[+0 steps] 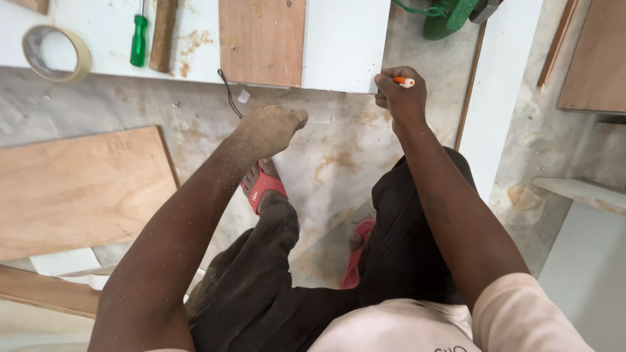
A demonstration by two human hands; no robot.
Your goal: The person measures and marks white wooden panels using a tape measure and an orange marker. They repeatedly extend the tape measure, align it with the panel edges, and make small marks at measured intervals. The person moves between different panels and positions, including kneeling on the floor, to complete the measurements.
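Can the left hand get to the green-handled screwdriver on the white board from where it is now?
Probably yes. The left hand hangs free and seems empty, and only bare floor and open white board lie between it and the green-handled screwdriver.

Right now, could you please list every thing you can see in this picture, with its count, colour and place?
white board: one, white, lying on the floor at top centre
pencil: one, orange, in the right hand at the board's corner
plywood panel: one, brown, on the white board
tape roll: one, beige, top left on the board
screwdriver: one, green handle, right of the tape roll
wooden piece: one, brown, beside the screwdriver
large plywood sheet: one, brown, on the floor at left
green tool: one, green, top edge, partly cut off
sandals: two, red, on the feet
left hand: dusty, loosely closed, holding nothing
right hand: grips the pencil
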